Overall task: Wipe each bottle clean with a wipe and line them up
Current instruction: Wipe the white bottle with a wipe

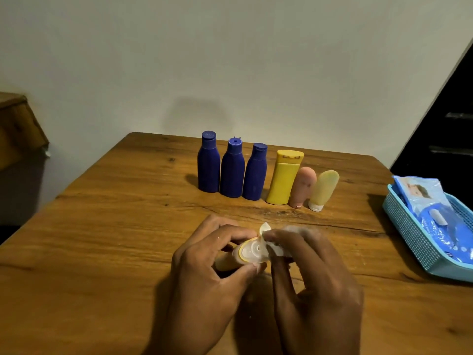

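Left hand [204, 262] is curled around a small pale yellow tube [230, 260], fingers over the top and thumb under the cap end, gripping it just above the counter [102, 226] near the middle of its near edge. Right hand [307, 272] is pinched shut on a crumpled white wipe [275, 248], pressing it against the tube's cap. That cap [252, 253] is clear and round with a yellow ring around it; its flip lid [265, 228] stands open above the wipe. The tube lies roughly level, its long axis running left to right, cap end pointing right and toward the camera, body mostly hidden in the left palm. Toward the far edge, six bottles stand side by side in a row: three dark blue bottles [232, 171], a yellow bottle [282, 178], a pink tube [302, 187] and a pale yellow tube standing on its white cap [323, 189]. At the right edge sits a light blue basket [409, 229] holding a blue pack of wipes [435, 213].
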